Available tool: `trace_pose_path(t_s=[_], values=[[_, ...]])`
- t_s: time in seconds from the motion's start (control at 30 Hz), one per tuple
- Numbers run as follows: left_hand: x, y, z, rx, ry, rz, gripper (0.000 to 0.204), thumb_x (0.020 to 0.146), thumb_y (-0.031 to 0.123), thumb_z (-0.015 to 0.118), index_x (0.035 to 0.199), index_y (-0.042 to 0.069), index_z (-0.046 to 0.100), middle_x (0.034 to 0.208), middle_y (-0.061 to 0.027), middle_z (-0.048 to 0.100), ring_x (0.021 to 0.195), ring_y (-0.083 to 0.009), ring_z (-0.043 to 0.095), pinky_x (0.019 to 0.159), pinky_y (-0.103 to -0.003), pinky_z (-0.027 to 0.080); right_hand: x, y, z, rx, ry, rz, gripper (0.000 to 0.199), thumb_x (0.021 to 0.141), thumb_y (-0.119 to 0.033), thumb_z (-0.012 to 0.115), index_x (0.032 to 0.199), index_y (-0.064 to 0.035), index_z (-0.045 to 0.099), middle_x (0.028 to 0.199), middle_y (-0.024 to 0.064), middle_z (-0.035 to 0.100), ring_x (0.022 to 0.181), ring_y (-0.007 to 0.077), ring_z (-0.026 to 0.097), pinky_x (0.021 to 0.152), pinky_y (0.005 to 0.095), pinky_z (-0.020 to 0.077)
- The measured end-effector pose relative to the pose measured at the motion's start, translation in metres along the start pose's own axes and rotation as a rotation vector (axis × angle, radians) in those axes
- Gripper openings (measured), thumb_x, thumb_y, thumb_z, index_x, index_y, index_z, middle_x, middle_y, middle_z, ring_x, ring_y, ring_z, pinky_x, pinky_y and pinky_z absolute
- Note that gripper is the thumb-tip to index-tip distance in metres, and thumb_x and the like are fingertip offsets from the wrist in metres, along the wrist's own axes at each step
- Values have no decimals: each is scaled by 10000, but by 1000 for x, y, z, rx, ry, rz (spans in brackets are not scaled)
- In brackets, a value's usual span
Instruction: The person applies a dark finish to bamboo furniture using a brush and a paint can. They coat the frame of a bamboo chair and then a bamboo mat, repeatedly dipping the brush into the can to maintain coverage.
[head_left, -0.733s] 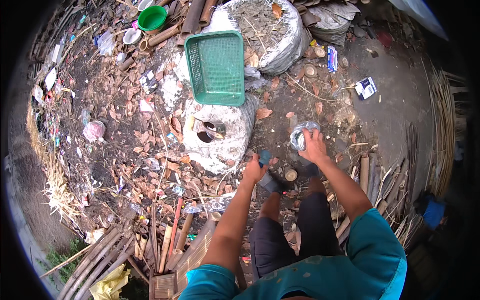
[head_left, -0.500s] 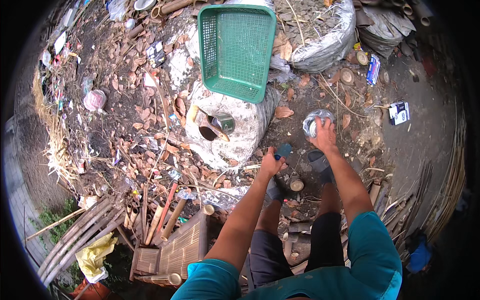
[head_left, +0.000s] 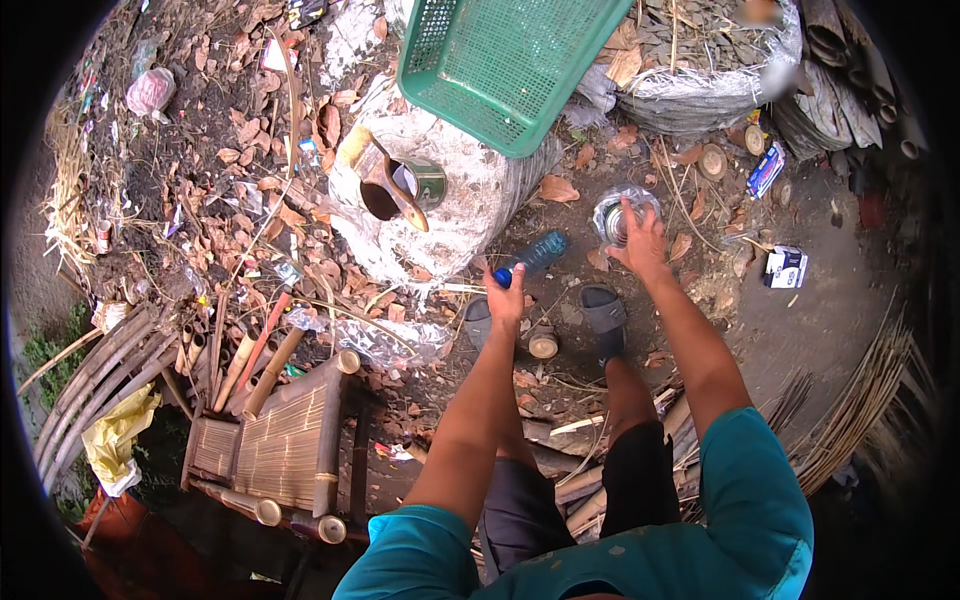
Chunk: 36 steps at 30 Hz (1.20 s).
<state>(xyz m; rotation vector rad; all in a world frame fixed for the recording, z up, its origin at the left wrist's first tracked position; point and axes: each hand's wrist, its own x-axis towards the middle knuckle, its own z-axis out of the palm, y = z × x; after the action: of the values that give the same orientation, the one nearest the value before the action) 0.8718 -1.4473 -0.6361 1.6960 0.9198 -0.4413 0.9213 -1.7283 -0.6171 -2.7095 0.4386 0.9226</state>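
My left hand (head_left: 506, 300) is closed around the blue-cap end of a clear bluish plastic bottle (head_left: 545, 249). The bottle tilts away to the upper right, over bare soil. My right hand (head_left: 643, 242) grips a round, silvery thing wrapped in clear plastic (head_left: 606, 210) from above, fingers curled over it; its exact kind is unclear. Left of the bottle, a whitish sack (head_left: 455, 235) bears a green tin (head_left: 430, 184) lying on its side. A curved brown wooden piece (head_left: 408, 210) rests across the tin's mouth.
A green perforated crate (head_left: 490, 115) leans at the sack's far edge. Beyond it stands a filled white sack (head_left: 700, 100). Blue-white boxes (head_left: 785, 267) lie at right. A bamboo seat (head_left: 275, 435) and poles are at lower left; cut sticks (head_left: 860, 390) lie at right.
The bottle has swung out and shows more fully, its cap end in my left hand. My right hand stays on the plastic-wrapped thing. The view has shifted, bringing the crate higher.
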Motion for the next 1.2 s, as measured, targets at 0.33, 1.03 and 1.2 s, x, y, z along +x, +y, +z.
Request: trace_pose_path(t_s=[0.33, 1.03, 1.2], values=[[-153, -5, -160, 142, 119, -67, 895, 843, 462, 752, 1498, -13, 368, 1375, -295, 534, 1227, -377, 578, 1039, -404, 451, -170, 45, -25, 203, 89, -241, 607, 822, -222, 747, 1353, -42, 516, 1203, 278, 586, 1155, 461, 532, 1002, 493, 442], [-446, 20, -543, -174, 1135, -141, 468, 936, 289, 671, 1281, -7, 557, 1182, -202, 667, 905, -241, 684, 868, -375, 534, -317, -243, -89, 14, -415, -509, 387, 828, -302, 741, 1123, -51, 731, 1004, 153, 746, 941, 239, 707, 882, 348, 526], [-386, -64, -547, -939, 1135, -391, 526, 974, 288, 644, 1372, 10, 442, 1033, -120, 666, 885, -186, 652, 726, -311, 545, -421, -479, -29, 97, -526, -836, 523, 927, -398, 692, 1251, 9, 638, 1096, 138, 719, 965, 215, 677, 849, 328, 528]])
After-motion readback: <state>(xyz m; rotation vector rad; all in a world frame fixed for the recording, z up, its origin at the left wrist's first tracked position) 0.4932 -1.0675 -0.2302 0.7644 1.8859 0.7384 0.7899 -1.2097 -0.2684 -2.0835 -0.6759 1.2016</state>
